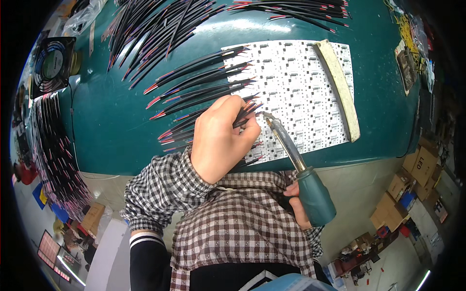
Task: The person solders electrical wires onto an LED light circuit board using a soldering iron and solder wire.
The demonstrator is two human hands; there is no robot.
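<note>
My left hand (222, 138) is closed in a pinch on the ends of thin black cables (246, 110) above the near left part of a white circuit board panel (286, 77). My right hand (300, 213) wraps round the green handle of a soldering iron (315, 196), which hides most of the fingers. The iron's tip points up and left, right beside the pinched cable ends; whether it touches them I cannot tell. More black cables (194, 72) with red and blue wire ends lie in small groups, their right ends on the panel's left edge.
A pale, dark-sided bar (340, 92) lies across the panel's right side. Loose cable heaps (155, 29) cover the back of the green table (111, 121). A black fan (52, 65) stands at the far left, above a hanging cable bundle (53, 150). Yellow wires (407, 31) sit far right.
</note>
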